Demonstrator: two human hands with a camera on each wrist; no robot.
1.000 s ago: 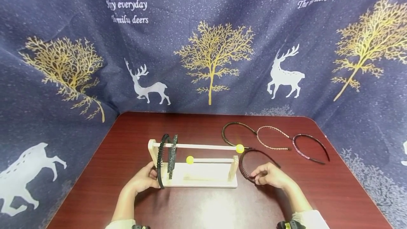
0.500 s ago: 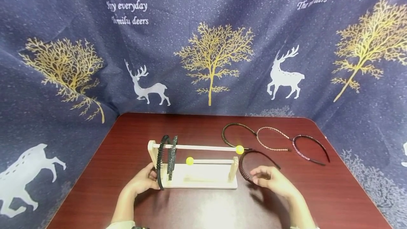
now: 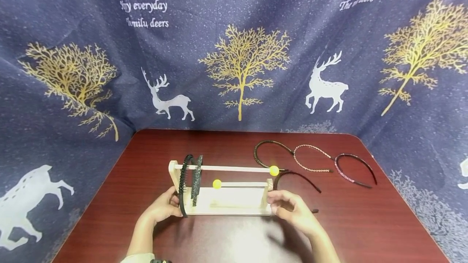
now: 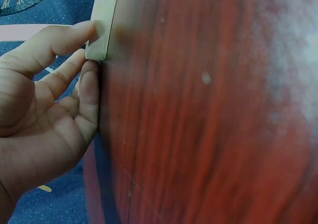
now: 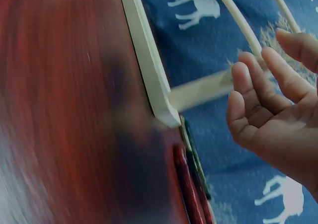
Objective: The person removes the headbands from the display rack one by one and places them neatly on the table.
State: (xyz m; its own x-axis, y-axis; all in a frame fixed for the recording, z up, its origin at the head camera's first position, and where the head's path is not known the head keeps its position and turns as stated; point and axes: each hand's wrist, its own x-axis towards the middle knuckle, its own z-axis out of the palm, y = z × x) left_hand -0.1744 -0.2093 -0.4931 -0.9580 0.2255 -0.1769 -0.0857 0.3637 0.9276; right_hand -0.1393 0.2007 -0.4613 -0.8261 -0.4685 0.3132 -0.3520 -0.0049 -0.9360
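A pale wooden stand (image 3: pixel 234 211) with two horizontal rods, each tipped by a yellow ball, sits on the table. My left hand (image 3: pixel 163 207) pinches the left end of its base; the left wrist view shows the thumb on the wood (image 4: pixel 103 35). Two dark headbands hang on the upper rod's left part: a black toothed headband (image 3: pixel 184 190) and a dark glittery headband (image 3: pixel 196 182). My right hand (image 3: pixel 294 212) is beside the stand's right end, fingers loosely bent and holding nothing in the right wrist view. Behind it lies a dark red headband (image 3: pixel 301 177), partly hidden.
Farther back on the right of the red-brown table (image 3: pixel 153 149) lie a dark green-gold headband (image 3: pixel 258 149), a beige braided headband (image 3: pixel 310 169) and a pink-and-black headband (image 3: pixel 343 173). A blue cloth (image 3: pixel 219 92) with deer and trees hangs behind the table.
My right hand has let go of the dark red headband, which stays on the table, and moved left to the stand's right end. My left hand keeps its place.
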